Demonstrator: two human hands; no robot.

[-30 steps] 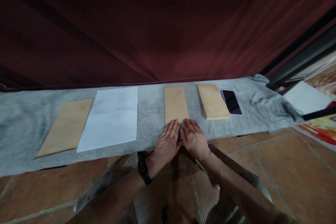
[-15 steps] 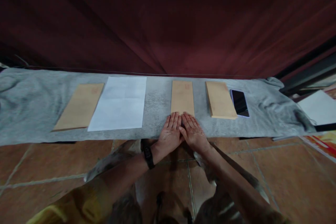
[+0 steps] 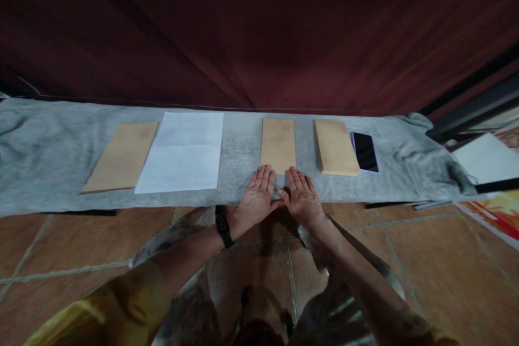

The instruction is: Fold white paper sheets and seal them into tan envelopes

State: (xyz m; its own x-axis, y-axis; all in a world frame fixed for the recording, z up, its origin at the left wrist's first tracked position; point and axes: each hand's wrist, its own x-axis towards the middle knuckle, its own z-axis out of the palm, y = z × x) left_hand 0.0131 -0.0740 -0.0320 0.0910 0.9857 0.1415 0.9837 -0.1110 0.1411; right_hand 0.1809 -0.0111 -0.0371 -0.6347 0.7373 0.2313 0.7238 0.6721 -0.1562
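Observation:
A brown envelope (image 3: pixel 278 146) with a small red print at its upper right lies flat on the grey cloth, straight in front of me. My left hand (image 3: pixel 258 189) rests palm down, its fingertips on the envelope's lower left corner. At the lower right corner lie the fingertips of my right hand (image 3: pixel 302 194), also flat. Both hands are open with fingers stretched out, and the thumbs nearly meet below the envelope. Left of it lies a white sheet (image 3: pixel 182 154) with faint crease lines. To the right is a stack of brown envelopes (image 3: pixel 336 148).
Further left, more brown paper like an envelope (image 3: pixel 121 157) lies beside the sheet. A phone (image 3: pixel 365 152) touches the right stack. The grey cloth (image 3: pixel 239 146) covers a narrow bench, with a dark red curtain (image 3: pixel 259 38) behind. White paper (image 3: pixel 486 157) sits at far right.
My hands have moved apart, from side by side on the envelope's lower edge to its two lower corners. More of the envelope shows between them. The view has shifted slightly.

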